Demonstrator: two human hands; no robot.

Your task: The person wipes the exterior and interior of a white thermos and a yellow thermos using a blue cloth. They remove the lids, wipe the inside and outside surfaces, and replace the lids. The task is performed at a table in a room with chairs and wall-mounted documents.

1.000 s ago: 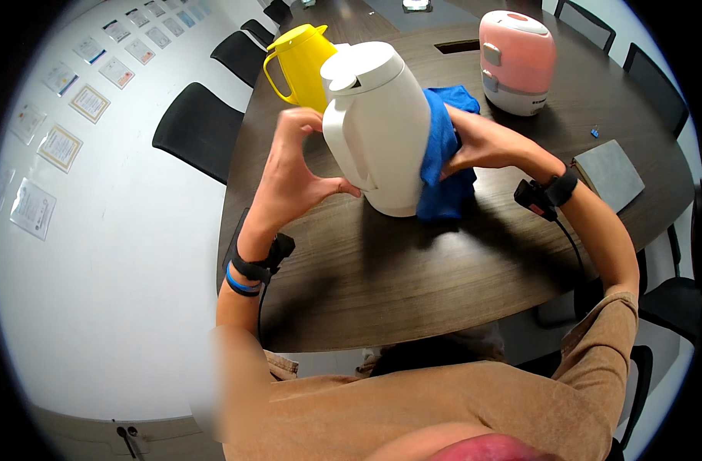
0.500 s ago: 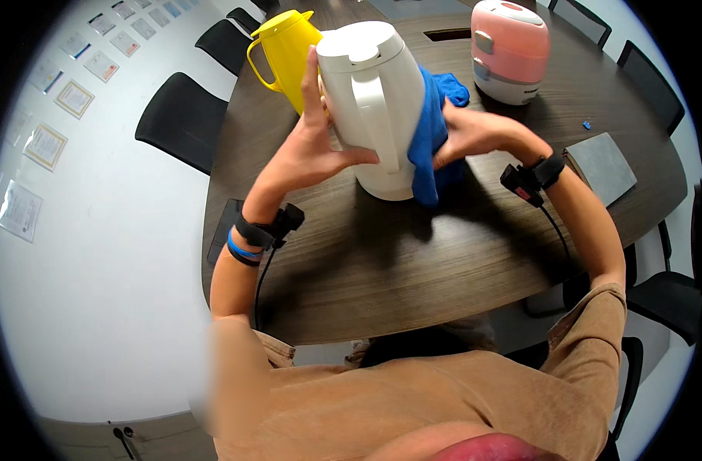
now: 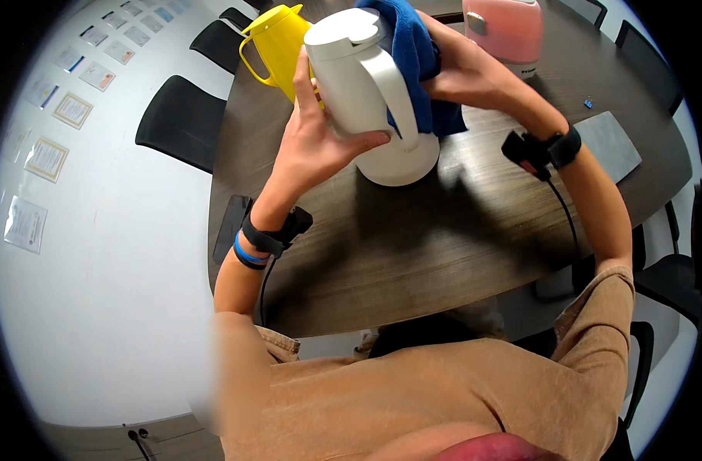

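Note:
A white thermos jug [image 3: 351, 88] stands in front of me on the table, its lid facing up and its handle turned a little to the right. My left hand [image 3: 314, 146] is wrapped around its left side, thumb across the front below the handle and index finger stretched up along the body. On the other side my right hand [image 3: 470, 69] presses a blue cloth [image 3: 412, 58] against the jug. The cloth reaches up beside the lid and hangs down behind the handle. Some right fingertips are hidden by the cloth.
A yellow jug [image 3: 278, 46] stands just behind my left hand. Beyond my right hand is a pink and white lunch-box-like appliance [image 3: 508, 34]. A grey notebook [image 3: 606, 146] and a small blue bit [image 3: 588, 103] lie at right; a dark flat object [image 3: 232, 227] lies by my left forearm.
The jug has turned so that its handle points further right. My right hand and the blue cloth have moved up and away from me along its side. The left hand keeps its grip.

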